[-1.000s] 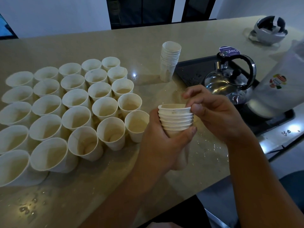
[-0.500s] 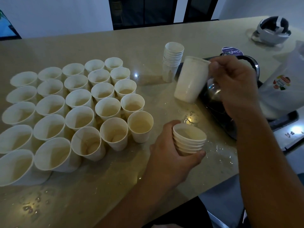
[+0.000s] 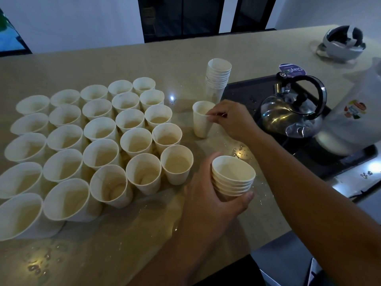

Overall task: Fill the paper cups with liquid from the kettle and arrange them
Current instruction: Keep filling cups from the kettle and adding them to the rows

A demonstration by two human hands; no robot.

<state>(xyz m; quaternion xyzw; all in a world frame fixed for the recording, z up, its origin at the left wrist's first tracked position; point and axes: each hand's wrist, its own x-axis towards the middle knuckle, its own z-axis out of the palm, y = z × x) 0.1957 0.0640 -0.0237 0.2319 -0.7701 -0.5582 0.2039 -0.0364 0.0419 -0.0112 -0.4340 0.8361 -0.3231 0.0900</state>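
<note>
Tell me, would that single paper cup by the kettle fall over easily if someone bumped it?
Probably. The single cup is tall, narrows toward its base and looks empty, so likely light and tippy. The counter shows water droplets, so it might slide instead. The right hand pinches its rim; thin paper probably dents.

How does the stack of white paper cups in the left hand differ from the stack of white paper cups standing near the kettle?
The stack of white paper cups in the left hand is shorter, tilted, and gripped by the left hand. The stack of white paper cups near the steel kettle is taller, stands on the beige countertop, and nobody touches it. Both are nested, mouth up.
</note>
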